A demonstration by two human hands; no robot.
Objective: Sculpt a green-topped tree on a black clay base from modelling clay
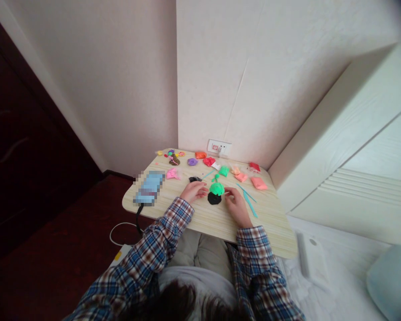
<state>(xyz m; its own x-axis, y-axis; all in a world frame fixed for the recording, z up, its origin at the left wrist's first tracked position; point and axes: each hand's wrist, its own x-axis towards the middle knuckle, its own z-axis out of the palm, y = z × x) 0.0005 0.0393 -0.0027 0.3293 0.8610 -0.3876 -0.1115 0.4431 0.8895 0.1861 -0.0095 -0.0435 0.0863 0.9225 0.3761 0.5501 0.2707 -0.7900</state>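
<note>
On the small table, a flat black clay disc (214, 199) lies in front of me, with a bright green clay lump (217, 189) at its far edge. Smaller green clay bits (215, 178) sit just behind the lump. To the left, my left hand (194, 192) is open with loosely curved fingers pointing at the clay. My right hand (236, 204) is open on the other side, its fingertips very close to the green lump; I cannot tell whether they touch it. A black packet (195, 179) lies just beyond my left fingers. Blue modelling tools (250, 204) rest right of my right hand.
A phone with a blurred screen (149, 188) lies at the left on a wooden table (200, 223). Several clay packets, including pink (173, 174), purple (192, 162), orange (200, 154) and salmon (259, 183), line the back. A wall socket (219, 147) is behind.
</note>
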